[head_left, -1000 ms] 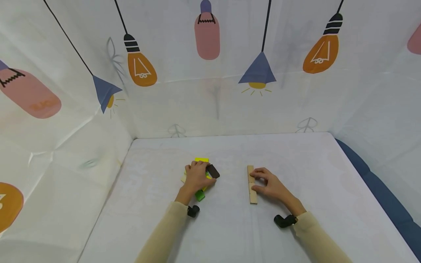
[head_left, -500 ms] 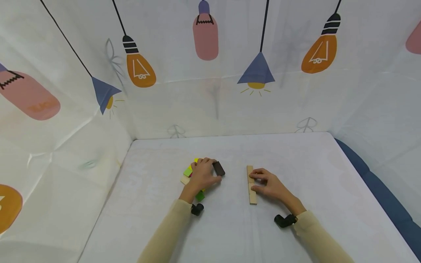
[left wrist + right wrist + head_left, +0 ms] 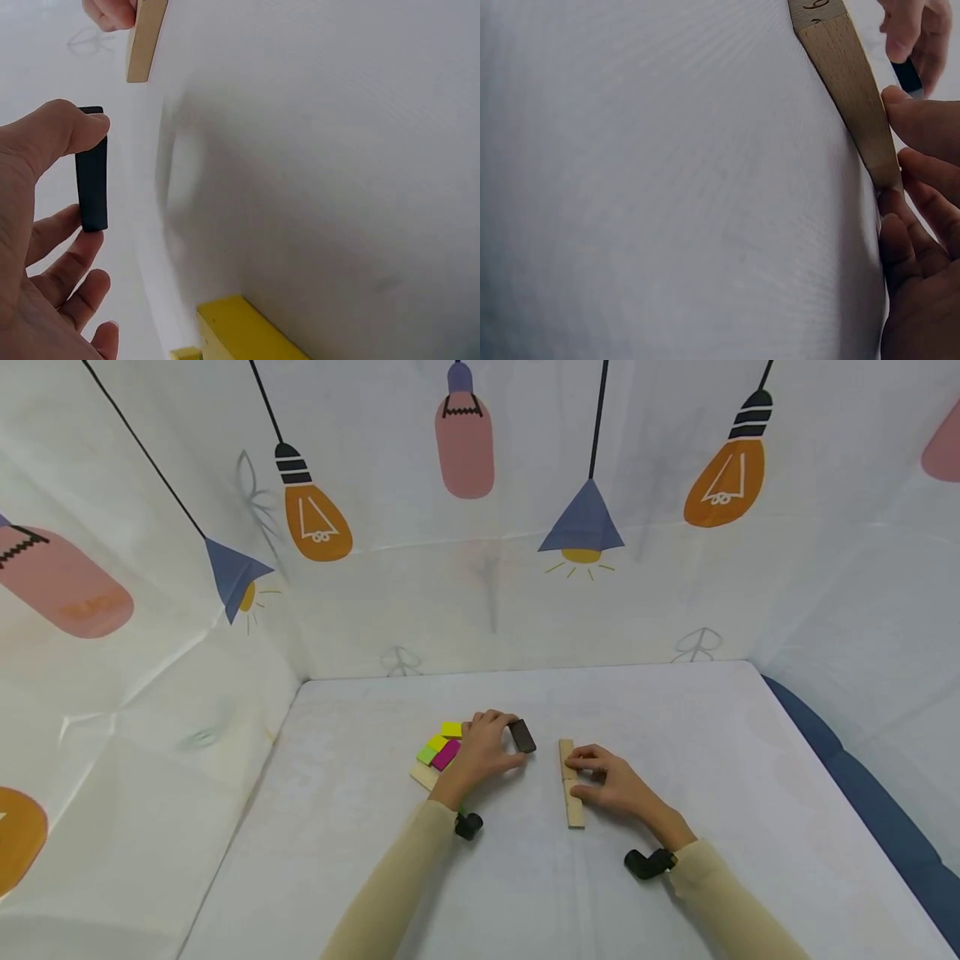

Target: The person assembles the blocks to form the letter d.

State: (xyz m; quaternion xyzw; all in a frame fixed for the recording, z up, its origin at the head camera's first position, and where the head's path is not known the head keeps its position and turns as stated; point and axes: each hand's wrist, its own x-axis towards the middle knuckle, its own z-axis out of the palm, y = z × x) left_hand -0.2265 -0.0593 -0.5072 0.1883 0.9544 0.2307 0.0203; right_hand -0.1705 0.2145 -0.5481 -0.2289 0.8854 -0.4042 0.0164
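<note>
My left hand [image 3: 483,747] pinches a dark rectangular block [image 3: 522,736] between thumb and fingertips. In the left wrist view, the dark block [image 3: 92,172] is held upright above the table, with the other fingers loosely curled below it. My right hand [image 3: 618,781] is beside two plain wooden blocks [image 3: 574,802] laid end to end in a line. Its thumb and fingertips touch their right side. Seen from the right wrist, the near wooden block [image 3: 844,82] bears a dark mark on its end, and the thumb rests against it.
Left of the left hand lies a cluster of blocks: yellow [image 3: 452,729], light green [image 3: 426,755], magenta [image 3: 446,754] and pale wood [image 3: 424,775]. The forearm partly hides it. All sit on a white-covered table [image 3: 300,860], with a patterned cloth [image 3: 420,602] hanging behind.
My left hand has carried the dark block rightward and slightly away from me, off the colored cluster toward the wooden blocks, uncovering more of the cluster. The right hand has stayed in place.
</note>
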